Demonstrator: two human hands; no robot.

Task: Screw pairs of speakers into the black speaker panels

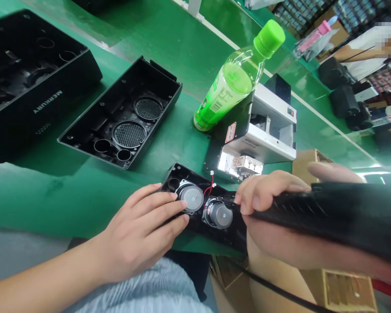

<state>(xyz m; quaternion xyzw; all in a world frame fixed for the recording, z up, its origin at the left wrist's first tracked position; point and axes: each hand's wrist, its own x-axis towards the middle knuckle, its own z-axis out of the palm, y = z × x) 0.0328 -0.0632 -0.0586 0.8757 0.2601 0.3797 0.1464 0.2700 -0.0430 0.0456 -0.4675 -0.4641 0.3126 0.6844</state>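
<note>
My left hand lies with its fingers stretched out over the near edge of a black speaker housing. Its fingertips touch the left of two round silver speaker drivers inside. The other driver sits to the right, in the same housing. Wrapped round a black electric screwdriver is my right hand; the tool is tilted nearly level, its tip by the right driver's upper edge. Whether the tip touches a screw I cannot tell. Thin red wires with white plugs stick up between the drivers.
Behind stand a silver-and-black machine and a green-capped bottle. An open black housing with two grilles and a larger MERKURY housing lie left on the green table. A black cable hangs below.
</note>
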